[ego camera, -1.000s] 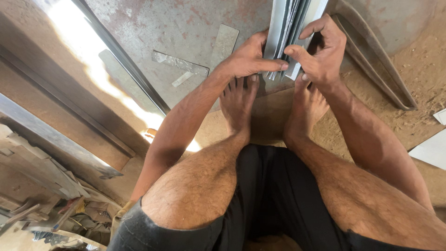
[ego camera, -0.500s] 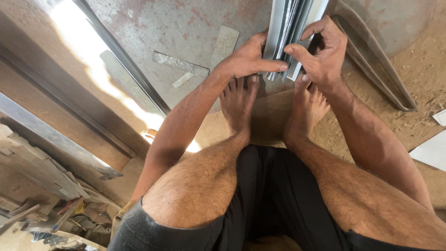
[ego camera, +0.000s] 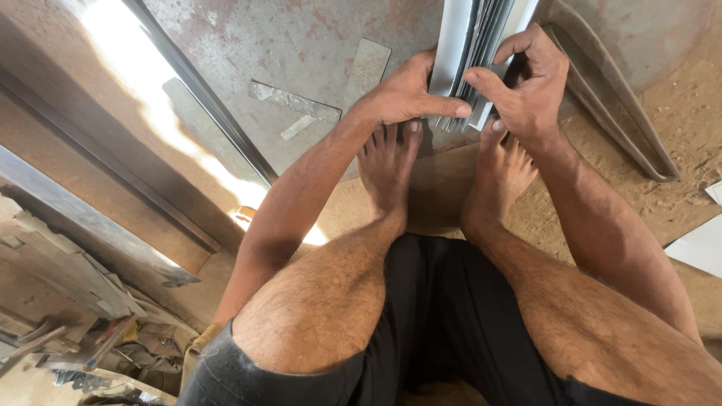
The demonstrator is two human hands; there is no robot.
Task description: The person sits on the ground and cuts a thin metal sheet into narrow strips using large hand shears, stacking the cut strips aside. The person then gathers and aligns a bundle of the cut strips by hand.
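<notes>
I squat barefoot on a sandy floor, knees wide, looking down between my legs. Both hands grip the near end of a bundle of thin silvery metal strips [ego camera: 472, 45] that runs away from me to the top edge. My left hand [ego camera: 406, 94] clasps the bundle's left side, thumb stretched across its end. My right hand [ego camera: 526, 83] clasps the right side, with thumb and fingers pinching the strip ends. The strip ends sit just beyond the toes of my feet [ego camera: 391, 162].
A stained grey metal sheet [ego camera: 301, 45] lies beyond my feet with loose metal offcuts [ego camera: 293, 101] on it. Long steel bars [ego camera: 203, 98] run diagonally at left. A bent metal channel [ego camera: 617, 120] lies at right. Scrap and tools [ego camera: 83, 331] are heaped at lower left.
</notes>
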